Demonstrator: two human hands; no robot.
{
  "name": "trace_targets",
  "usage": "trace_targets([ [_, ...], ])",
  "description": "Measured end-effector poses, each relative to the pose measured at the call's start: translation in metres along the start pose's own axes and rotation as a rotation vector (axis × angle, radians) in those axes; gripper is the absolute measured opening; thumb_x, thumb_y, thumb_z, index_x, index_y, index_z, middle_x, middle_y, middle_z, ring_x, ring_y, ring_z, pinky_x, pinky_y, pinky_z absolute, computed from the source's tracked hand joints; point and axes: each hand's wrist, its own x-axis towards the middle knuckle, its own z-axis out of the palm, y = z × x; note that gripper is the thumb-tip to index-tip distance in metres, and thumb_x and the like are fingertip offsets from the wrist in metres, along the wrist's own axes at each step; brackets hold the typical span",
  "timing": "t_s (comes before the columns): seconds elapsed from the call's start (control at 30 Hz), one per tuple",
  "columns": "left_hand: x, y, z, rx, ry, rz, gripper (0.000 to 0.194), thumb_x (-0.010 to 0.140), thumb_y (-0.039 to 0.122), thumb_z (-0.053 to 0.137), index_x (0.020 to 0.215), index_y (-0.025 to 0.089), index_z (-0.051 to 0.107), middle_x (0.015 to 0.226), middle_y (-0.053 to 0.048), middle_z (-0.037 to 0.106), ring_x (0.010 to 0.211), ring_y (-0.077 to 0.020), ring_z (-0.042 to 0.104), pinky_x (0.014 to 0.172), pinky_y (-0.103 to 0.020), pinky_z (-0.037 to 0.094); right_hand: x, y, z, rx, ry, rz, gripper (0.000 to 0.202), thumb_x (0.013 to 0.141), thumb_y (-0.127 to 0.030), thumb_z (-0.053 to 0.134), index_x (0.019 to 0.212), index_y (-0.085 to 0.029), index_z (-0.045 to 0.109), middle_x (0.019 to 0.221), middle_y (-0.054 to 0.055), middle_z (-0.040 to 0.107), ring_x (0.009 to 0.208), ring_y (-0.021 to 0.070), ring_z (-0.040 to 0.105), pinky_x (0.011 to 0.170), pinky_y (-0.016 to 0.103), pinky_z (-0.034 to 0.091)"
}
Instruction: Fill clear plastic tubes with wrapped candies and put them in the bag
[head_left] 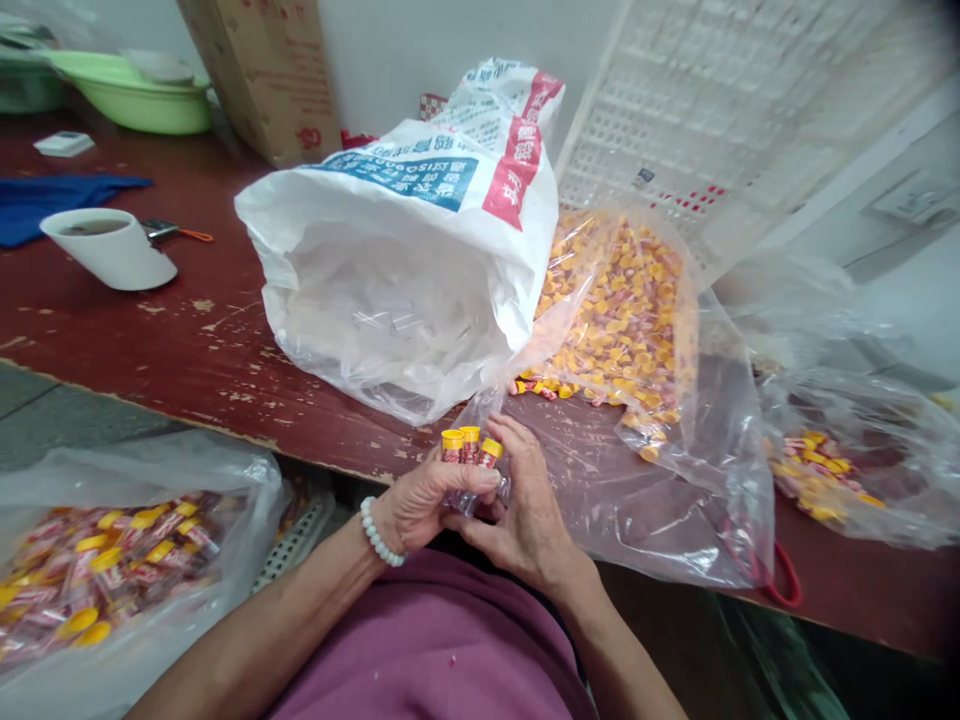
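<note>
Three small clear tubes with yellow caps and red-and-white labels (470, 447) stand caps up between my hands, just in front of the table edge. My left hand (426, 498), with a beaded bracelet at its wrist, is closed round them, thumb across the front. On the other side my right hand (531, 505) curls against the tubes, its fingers by the rightmost cap and its thumb underneath. Beyond my hands lies a white woven sack (390, 240), its mouth facing me, with clear tubes inside. To its right, a clear plastic bag (720, 420) holds many yellow caps with labelled pieces (630, 300).
A bag of capped tubes (105, 560) sits low at left. On the red table (202, 330) are a white cup (105, 250), a blue cloth (60, 205) and a green basin (142, 105). A smaller bag (832, 470) lies right; a white crate (735, 110) leans behind.
</note>
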Motion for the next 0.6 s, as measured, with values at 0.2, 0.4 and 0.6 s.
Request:
trace_targets([
  [0.2,-0.007,-0.005,-0.001,-0.11,-0.01,-0.009,0.018,0.053,0.013,0.074,0.065,0.009,0.061,0.061,-0.002,0.057,0.053,-0.0075,0.051,0.052,-0.017,0.042,0.008,0.002,0.011,0.073,-0.032,-0.087,0.06,0.059,-0.019,0.065,0.115,-0.02,0.046,0.106,0.007,0.057,0.098,0.0229,0.054,0.085,0.038,0.046],
  [0.4,-0.044,0.008,-0.043,-0.071,0.136,0.173,0.025,0.052,0.015,0.076,0.066,0.011,0.056,0.061,0.002,0.054,0.051,-0.0079,0.054,0.053,-0.018,0.047,0.015,-0.005,0.052,0.15,-0.186,-0.125,0.079,0.062,-0.034,0.072,0.13,-0.019,0.035,0.124,0.014,0.047,0.112,0.0301,0.048,0.09,0.048,0.045],
  [0.6,-0.152,0.049,-0.153,0.148,1.078,0.327,0.022,0.064,0.027,0.069,0.073,0.014,0.053,0.064,0.0,0.057,0.056,-0.0126,0.059,0.055,-0.026,0.052,0.009,0.017,0.035,0.133,-0.158,0.067,0.064,0.073,-0.046,0.065,0.129,-0.023,0.042,0.129,0.012,0.046,0.099,0.0252,0.057,0.078,0.042,0.052],
])
